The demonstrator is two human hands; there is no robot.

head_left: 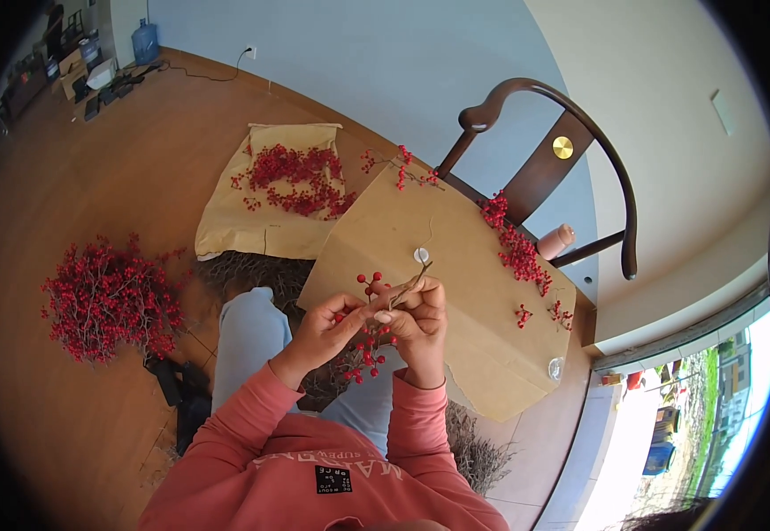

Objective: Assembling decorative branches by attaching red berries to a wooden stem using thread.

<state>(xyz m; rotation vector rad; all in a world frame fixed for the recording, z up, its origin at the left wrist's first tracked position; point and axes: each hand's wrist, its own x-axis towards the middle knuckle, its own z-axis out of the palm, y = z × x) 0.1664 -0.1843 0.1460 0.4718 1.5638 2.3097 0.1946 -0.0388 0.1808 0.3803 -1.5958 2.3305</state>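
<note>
From where I stand, the person's two hands meet just above the near edge of a brown board, with a berry sprig (pixel 369 359) caught between them. The left hand (pixel 327 329) is drawn nearly closed, its thumb and fingertips pinched in at the sprig. The right hand (pixel 422 320) is curled tighter, fingers folded round the brown stem (pixel 418 280) and thumb tip pressed inward, almost against the other hand's fingers. Exactly where each fingertip bears is hidden from me.

What matters most is the sprig's lie: its long axis slants from the near left, where red berries hang below the grip, to the far right, where the bare stem end pokes out past the knuckles. That bare end belongs to the right hand's side; the left is closer to the berries.

Just beyond the stem's tip, on the brown board (pixel 385 232), sits a small white disc (pixel 421 255). Farther right lie a berry cluster (pixel 520 255) and a pink spool (pixel 555 242) by the dark wooden chair (pixel 615 159). To the far left, more berries lie on a tan sack (pixel 223 215), and a big berry bundle (pixel 115 301) rests on the floor.
</note>
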